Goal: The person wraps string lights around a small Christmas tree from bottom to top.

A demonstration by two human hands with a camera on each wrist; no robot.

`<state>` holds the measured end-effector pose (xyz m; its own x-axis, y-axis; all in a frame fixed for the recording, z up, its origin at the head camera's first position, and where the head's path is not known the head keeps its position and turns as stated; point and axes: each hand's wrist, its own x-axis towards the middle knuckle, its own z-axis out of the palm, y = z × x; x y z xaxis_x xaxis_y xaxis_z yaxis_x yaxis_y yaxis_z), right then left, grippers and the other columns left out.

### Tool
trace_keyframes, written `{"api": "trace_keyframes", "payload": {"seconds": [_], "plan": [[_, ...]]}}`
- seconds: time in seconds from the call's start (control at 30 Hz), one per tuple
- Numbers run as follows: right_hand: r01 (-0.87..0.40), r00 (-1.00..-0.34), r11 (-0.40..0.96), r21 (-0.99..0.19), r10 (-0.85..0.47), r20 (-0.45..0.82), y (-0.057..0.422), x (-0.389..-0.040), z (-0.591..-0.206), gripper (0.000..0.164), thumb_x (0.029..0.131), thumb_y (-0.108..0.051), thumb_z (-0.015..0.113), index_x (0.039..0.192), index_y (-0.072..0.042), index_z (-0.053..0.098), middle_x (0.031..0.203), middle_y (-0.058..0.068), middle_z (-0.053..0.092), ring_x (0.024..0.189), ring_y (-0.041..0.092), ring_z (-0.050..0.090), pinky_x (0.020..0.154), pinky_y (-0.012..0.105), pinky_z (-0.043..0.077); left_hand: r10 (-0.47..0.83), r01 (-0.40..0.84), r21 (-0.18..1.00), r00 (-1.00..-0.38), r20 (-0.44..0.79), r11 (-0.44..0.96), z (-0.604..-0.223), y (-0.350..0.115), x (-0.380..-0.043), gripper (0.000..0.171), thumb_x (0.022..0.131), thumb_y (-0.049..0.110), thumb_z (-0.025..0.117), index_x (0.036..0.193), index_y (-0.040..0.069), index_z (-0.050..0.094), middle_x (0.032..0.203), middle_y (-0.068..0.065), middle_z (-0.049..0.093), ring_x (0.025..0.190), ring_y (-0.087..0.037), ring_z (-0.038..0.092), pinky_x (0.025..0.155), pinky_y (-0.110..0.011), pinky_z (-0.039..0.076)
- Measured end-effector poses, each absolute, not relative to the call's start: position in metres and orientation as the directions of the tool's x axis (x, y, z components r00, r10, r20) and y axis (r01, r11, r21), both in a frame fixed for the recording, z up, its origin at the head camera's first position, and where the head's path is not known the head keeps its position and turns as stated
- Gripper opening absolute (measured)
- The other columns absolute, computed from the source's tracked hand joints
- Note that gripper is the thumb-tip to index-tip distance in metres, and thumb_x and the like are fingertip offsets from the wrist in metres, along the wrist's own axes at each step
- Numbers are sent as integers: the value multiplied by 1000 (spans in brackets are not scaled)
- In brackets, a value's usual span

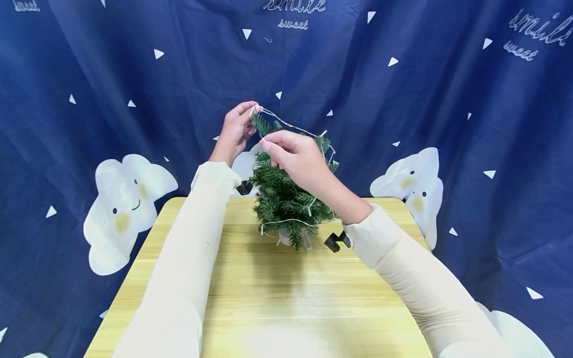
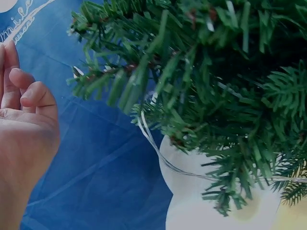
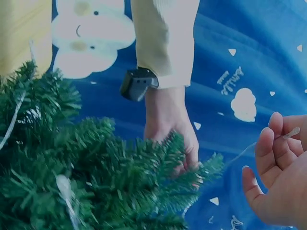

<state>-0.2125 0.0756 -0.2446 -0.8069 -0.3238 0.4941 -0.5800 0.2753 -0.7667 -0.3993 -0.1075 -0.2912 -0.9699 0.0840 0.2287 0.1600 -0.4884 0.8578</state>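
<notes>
A small green artificial Christmas tree (image 1: 286,199) stands on the table, wound with a thin string of fairy lights (image 1: 291,125). At the treetop, my left hand (image 1: 236,130) pinches the light string, whose wire runs off to the right from those fingertips. My right hand (image 1: 297,154) is in front of the upper branches; between its thumb and fingers it pinches the thin wire (image 3: 242,152), with a small clear bulb (image 3: 293,132) poking out past them in the right wrist view. More wire (image 2: 165,160) loops under the branches in the left wrist view.
The tree's pale base (image 1: 285,237) rests on a light wooden table (image 1: 277,283). Behind hangs a dark blue curtain (image 1: 201,64) with white triangles and clouds. A black wrist camera (image 1: 337,242) sits by the right cuff, another (image 1: 244,187) by the left.
</notes>
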Motion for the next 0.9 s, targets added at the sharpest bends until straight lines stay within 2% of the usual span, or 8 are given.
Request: {"api": "trace_keyframes", "payload": {"seconds": [0.13, 0.33, 0.53, 0.77, 0.9], "plan": [[-569, -812, 306, -764, -358, 462, 72, -209, -252, 17, 102, -20, 61, 109, -11, 74, 76, 4, 62, 68, 19, 54, 64, 29, 45, 85, 144, 842, -972, 218, -520, -295, -108, -396, 4, 99, 12, 65, 102, 10, 67, 95, 1, 72, 60, -8, 47, 48, -20, 32], [-564, -811, 310, -765, -384, 442, 69, -207, -260, 18, 102, -22, 61, 109, -13, 74, 78, 5, 62, 71, 22, 56, 65, 29, 46, 77, 157, 814, -968, 239, -560, -300, -110, -392, 4, 100, 10, 63, 100, 10, 67, 95, -1, 72, 58, -8, 46, 46, -20, 31], [-588, -794, 288, -756, -383, 472, 64, -204, -260, 20, 102, -20, 61, 114, -11, 74, 82, 11, 66, 73, 19, 60, 66, 28, 48, 83, 160, 793, -963, 256, -587, -300, -109, -387, 5, 100, 11, 63, 99, 10, 68, 95, -1, 72, 57, -7, 47, 46, -19, 37], [-650, -755, 334, -682, -379, 535, 58, -199, -262, 25, 102, -20, 62, 122, -11, 74, 78, 3, 66, 64, 11, 54, 59, 25, 43, 91, 154, 762, -959, 268, -629, -302, -110, -380, 7, 101, 11, 61, 103, 9, 67, 98, -1, 70, 54, -9, 38, 46, -21, 33], [-682, -728, 292, -670, -353, 587, 57, -198, -259, 27, 101, -19, 63, 125, -10, 72, 86, 7, 73, 68, 14, 61, 60, 24, 45, 88, 167, 768, -956, 279, -619, -299, -107, -378, 7, 100, 13, 62, 104, 9, 66, 98, -1, 70, 53, -9, 38, 47, -21, 33]]}}
